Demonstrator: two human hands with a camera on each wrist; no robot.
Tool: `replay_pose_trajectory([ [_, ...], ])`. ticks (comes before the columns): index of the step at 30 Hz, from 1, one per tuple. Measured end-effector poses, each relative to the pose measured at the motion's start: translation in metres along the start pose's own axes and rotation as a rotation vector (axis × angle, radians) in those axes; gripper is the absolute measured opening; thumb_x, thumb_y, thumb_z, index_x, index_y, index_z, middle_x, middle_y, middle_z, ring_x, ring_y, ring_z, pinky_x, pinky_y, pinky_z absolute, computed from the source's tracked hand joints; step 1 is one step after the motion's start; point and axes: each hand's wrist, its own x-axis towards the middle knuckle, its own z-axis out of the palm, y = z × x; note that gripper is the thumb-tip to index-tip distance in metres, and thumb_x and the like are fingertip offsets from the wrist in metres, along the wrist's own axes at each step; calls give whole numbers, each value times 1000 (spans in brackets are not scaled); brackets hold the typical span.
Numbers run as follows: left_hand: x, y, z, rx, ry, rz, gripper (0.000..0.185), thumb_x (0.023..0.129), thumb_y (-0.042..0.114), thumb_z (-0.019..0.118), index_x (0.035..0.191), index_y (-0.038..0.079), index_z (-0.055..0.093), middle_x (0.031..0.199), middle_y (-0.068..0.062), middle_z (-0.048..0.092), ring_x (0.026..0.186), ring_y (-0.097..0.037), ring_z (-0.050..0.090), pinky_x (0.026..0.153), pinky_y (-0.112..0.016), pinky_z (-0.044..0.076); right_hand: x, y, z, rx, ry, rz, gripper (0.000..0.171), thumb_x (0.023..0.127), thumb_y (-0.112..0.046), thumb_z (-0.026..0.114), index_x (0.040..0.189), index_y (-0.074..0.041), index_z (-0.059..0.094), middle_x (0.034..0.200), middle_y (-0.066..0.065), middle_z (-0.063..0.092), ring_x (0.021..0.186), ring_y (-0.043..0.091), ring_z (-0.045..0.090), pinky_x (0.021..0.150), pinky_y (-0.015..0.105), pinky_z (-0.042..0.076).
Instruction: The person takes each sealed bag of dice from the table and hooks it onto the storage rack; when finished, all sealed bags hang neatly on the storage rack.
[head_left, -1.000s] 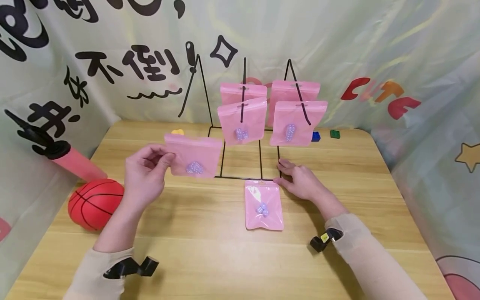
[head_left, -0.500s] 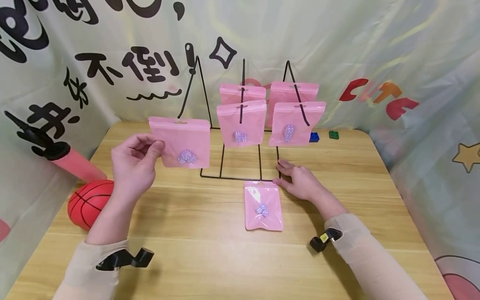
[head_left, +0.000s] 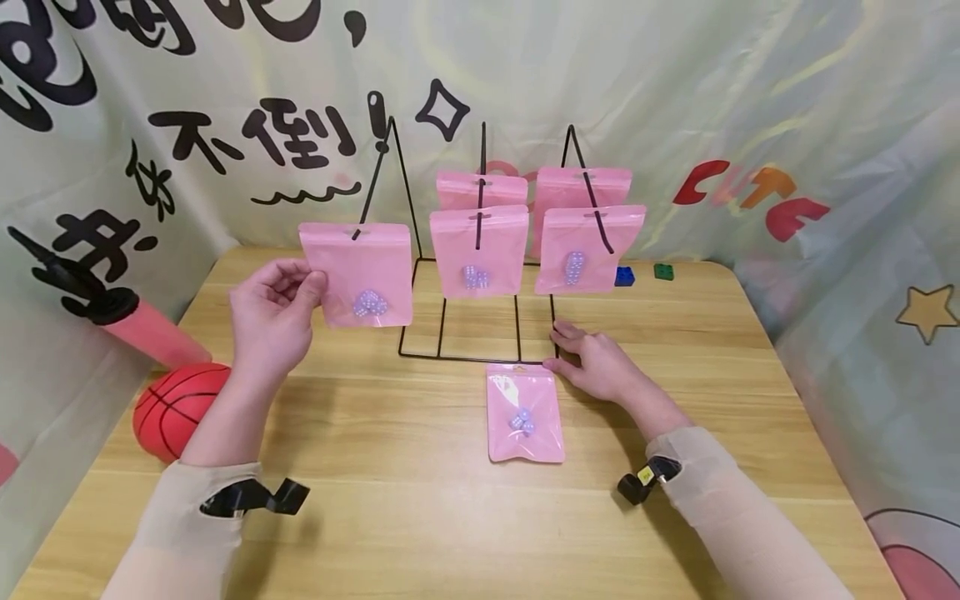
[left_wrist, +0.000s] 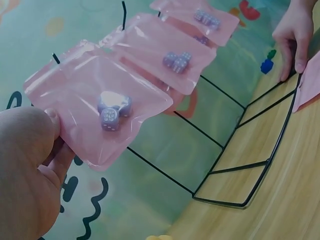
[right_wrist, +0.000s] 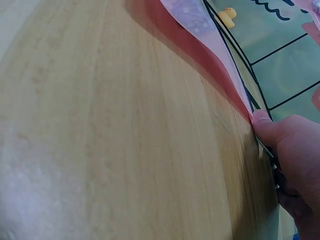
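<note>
My left hand [head_left: 276, 321] pinches the left edge of a pink zip pouch [head_left: 360, 271] with purple dice inside. The pouch hangs level at the left hook of a black wire rack [head_left: 465, 359]; the hook's tip shows in front of its top edge, at the hanging hole. In the left wrist view the hook tip [left_wrist: 56, 58] pokes out by the pouch's top. My right hand [head_left: 600, 367] holds the rack's front right base corner, thumb at the front and fingers on the side wire. More pink pouches hang on the middle hook [head_left: 477, 242] and right hook [head_left: 602, 225].
Another pink pouch with dice [head_left: 525, 442] lies flat before the rack's base. At left lie a red toy basketball [head_left: 180, 408] and a pink hand pump [head_left: 161, 333]. Blue [head_left: 624, 276] and green bricks [head_left: 663, 271] and a yellow duck [right_wrist: 227, 17] sit near the back.
My left hand has raised the pouch and brought it to the left hook, whose tip now shows in front of it. The right hand stays at the rack's corner.
</note>
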Motion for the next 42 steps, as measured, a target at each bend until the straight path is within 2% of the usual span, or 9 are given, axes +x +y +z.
replay_pose_trajectory([
  [4,5,-5,1,-16,-8,-24,5,97,-6,72,103,-6,72,89,-4,74,79,-15,69,73,-21,63,0,-1,1,8,-3,6,63,104,-39,71,150,1,54,163,17,42,149,40,40,120,54,38],
  [9,13,-9,4,32,-33,-30,9,99,-4,71,107,-8,71,91,-2,74,81,-15,69,74,-20,62,0,0,1,8,-13,17,64,104,-39,70,151,0,53,164,16,41,149,39,38,120,54,37],
  [17,31,-11,11,28,-28,-41,4,99,-3,71,102,0,73,91,-2,74,79,-15,69,73,-20,62,0,0,1,8,5,-10,62,104,-39,71,149,2,55,161,19,45,147,40,42,119,54,39],
  [27,55,-14,20,86,-35,-50,2,100,2,73,102,2,73,90,-3,72,79,-13,68,73,-20,61,-1,1,0,12,6,-9,62,103,-38,72,149,1,55,161,19,44,147,41,42,120,55,38],
  [34,70,-18,27,57,-37,-57,4,100,2,72,103,1,73,90,-5,74,79,-15,69,73,-20,62,0,3,1,4,13,-23,61,103,-37,72,148,1,57,160,20,46,146,41,44,119,55,39],
  [42,80,-21,32,70,-34,-51,4,101,4,72,104,1,73,90,-5,74,80,-14,69,72,-19,61,0,3,2,3,8,-12,62,103,-38,72,149,1,56,161,18,45,147,40,43,119,54,39],
])
